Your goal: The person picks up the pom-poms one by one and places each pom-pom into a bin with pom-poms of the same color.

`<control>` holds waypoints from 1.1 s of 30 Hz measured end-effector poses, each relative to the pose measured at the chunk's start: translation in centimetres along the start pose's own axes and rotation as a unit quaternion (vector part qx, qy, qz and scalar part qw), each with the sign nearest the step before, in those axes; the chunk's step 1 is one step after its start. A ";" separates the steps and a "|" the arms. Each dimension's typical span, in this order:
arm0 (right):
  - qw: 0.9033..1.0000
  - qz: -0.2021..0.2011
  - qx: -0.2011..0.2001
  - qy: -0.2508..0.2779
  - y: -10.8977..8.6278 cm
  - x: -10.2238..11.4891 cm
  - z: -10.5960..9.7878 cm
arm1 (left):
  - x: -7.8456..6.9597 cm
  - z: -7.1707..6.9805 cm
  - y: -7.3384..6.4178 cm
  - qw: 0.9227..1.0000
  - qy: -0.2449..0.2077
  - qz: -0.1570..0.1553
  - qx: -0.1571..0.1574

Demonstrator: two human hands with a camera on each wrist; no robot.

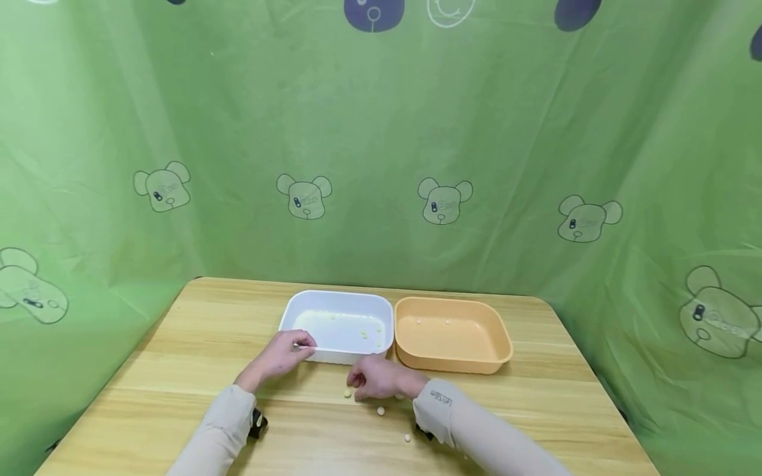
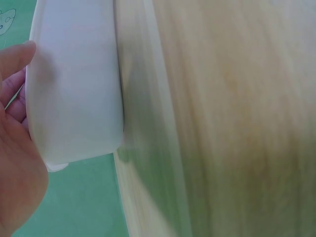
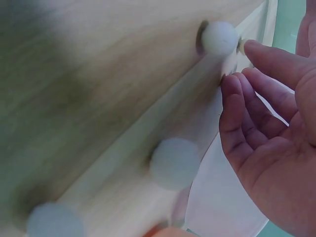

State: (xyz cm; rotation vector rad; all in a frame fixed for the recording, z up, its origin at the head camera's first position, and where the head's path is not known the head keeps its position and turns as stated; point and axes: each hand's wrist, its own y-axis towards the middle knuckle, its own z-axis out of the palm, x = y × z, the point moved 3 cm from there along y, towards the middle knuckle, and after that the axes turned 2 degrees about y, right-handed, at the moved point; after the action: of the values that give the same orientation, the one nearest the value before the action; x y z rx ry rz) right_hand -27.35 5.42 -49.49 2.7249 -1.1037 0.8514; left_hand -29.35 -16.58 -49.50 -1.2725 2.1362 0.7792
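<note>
Small balls lie loose on the table (image 1: 309, 423), on the near side of the white bin (image 1: 339, 303). The nearest white ball (image 1: 407, 437) sits in front of that bin and off to its right; a second white ball (image 1: 381, 410) is closer to it, and a yellow ball (image 1: 348, 393) closer again, before its near wall. The right hand (image 1: 380, 378) is at the yellow ball, fingers bent, a small gap showing between some fingertips; whether they pinch it yet I cannot tell. Picking up this ball seems the step in hand, and the next move seems to call for a light, precise pinch without nudging the second white ball. The right wrist partly covers a pale ball (image 1: 399, 396), also before the bin. The left hand (image 1: 282, 354) grips the bin's rim at its near left corner, fingers and thumb on either side. Inside are several yellow pieces. Just right of it stands an orange bin (image 1: 452, 363) with two pale balls; a green curtain (image 1: 369, 251) hangs behind.
</note>
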 end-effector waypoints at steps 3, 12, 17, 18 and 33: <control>1.000 -0.002 0.002 -0.007 0.2 0.1 0.0 | 0.0 0.0 0.0 1.000 0.000 0.001 -0.001; 0.999 -0.027 0.022 -0.036 0.9 0.2 0.4 | 0.0 -0.1 0.0 1.000 0.001 0.005 0.003; 0.997 -0.048 0.023 -0.047 1.2 0.2 0.6 | 0.1 -0.1 0.0 1.000 0.001 0.010 -0.001; 0.997 -0.051 0.023 -0.049 1.3 0.2 0.7 | 0.2 -0.1 0.0 1.000 0.002 0.010 -0.002; 0.995 -0.081 0.028 -0.054 1.5 0.6 0.8 | 0.2 -0.1 0.1 1.000 0.011 0.011 -0.009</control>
State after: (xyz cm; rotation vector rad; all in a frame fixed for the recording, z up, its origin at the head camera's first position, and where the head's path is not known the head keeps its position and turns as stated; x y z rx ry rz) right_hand -27.64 3.71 -50.06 2.8892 -0.8727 0.7318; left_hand -29.47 -16.72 -49.53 -1.2737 2.1693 0.7978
